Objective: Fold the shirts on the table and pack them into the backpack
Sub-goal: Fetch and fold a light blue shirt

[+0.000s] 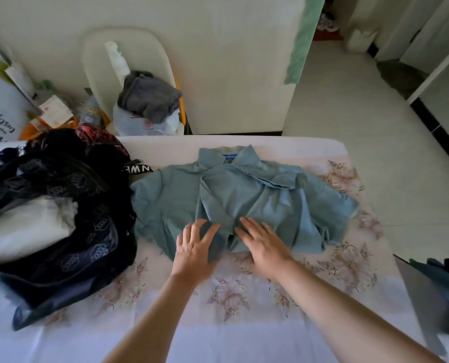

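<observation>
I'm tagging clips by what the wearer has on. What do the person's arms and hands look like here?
The left hand and right hand are bare: no gloves, rings, watch or bracelet visible. No sleeve shows anywhere from the wrists back to the frame's bottom edge.

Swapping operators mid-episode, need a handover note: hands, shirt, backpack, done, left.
Left hand: open, flat on near hem of the creased blue-grey collared short-sleeved shirt.
Right hand: open, flat on the same hem, beside the left.
Shirt: spread on the floral-cloth table, collar at the far side, sleeves out.
Dark navy patterned fabric backpack: open, left of shirt, white fabric showing inside.
Done: shirt laid out. Left: fold it, pack it into the backpack.
</observation>
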A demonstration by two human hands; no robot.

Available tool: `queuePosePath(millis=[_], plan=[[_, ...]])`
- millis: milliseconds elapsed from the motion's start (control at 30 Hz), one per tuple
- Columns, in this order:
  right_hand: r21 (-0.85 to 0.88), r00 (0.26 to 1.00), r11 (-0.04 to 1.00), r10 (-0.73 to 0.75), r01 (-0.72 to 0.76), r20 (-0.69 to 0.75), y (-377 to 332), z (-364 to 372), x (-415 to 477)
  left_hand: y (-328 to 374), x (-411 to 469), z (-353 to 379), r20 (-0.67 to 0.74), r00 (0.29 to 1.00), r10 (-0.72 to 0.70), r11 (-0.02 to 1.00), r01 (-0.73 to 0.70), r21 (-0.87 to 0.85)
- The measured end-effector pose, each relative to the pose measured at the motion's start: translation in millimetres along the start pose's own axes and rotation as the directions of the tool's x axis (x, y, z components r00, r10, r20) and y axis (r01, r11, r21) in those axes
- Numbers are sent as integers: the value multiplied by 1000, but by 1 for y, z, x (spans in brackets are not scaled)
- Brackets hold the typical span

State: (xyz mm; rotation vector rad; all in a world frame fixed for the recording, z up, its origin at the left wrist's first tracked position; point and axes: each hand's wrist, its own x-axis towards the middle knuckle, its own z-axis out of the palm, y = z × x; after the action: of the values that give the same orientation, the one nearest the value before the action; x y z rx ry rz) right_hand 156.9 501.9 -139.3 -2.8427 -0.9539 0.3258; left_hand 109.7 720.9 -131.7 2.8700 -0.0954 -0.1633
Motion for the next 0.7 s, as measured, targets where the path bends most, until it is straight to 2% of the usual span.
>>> queuePosePath(millis=[67, 133, 233, 300, 367, 400, 433, 467, 500, 533, 567, 600, 633, 700], plan=[[0, 998, 999, 42, -42, -52, -7, -4, 3, -12, -8, -3, 20, 989, -147, 967, 148, -208], [34, 997, 997, 74, -73, -28, -6, -11, 1, -15, -10, -15, 76, 966, -246, 874, 255, -413], [90, 995, 992, 90, -92, 34, -1, -16, -7, -20, -10, -41, 102, 918, -384, 773, 380, -509], [76, 989, 990, 110, -118, 102, -5, -24, -16, -27, -11, -57, 204, 856, -475, 665, 501, -553], [48, 944, 981, 165, -186, 285, -12, -34, -31, -38, -15, -65, 411, 742, -530, 499, 665, -557], [43, 904, 977, 177, -210, 389, -16, -39, -40, -41, -22, -71, 554, 656, -512, 426, 754, -499], [31, 855, 975, 178, -220, 487, -22, -42, -48, -43, -34, -77, 666, 574, -476, 401, 816, -417], [9, 804, 977, 169, -211, 570, -28, -42, -56, -45, -46, -81, 733, 518, -441, 425, 840, -337], [-17, 758, 983, 151, -181, 634, -35, -42, -63, -47, -58, -82, 740, 527, -417, 537, 800, -268], [-44, 729, 988, 140, -150, 670, -42, -39, -67, -50, -67, -82, 681, 597, -424, 696, 696, -177], [-69, 744, 987, 154, -144, 651, -49, -38, -71, -53, -76, -75, 586, 698, -412, 826, 557, -82], [-66, 798, 981, 185, -180, 573, -53, -36, -72, -55, -85, -67, 510, 782, -358, 896, 442, -50], [-32, 863, 975, 208, -218, 461, -54, -35, -73, -51, -93, -60, 470, 838, -278, 932, 355, -81], [34, 949, 974, 212, -226, 232, -53, -33, -68, -35, -99, -51, 404, 904, -139, 962, 220, -163]])
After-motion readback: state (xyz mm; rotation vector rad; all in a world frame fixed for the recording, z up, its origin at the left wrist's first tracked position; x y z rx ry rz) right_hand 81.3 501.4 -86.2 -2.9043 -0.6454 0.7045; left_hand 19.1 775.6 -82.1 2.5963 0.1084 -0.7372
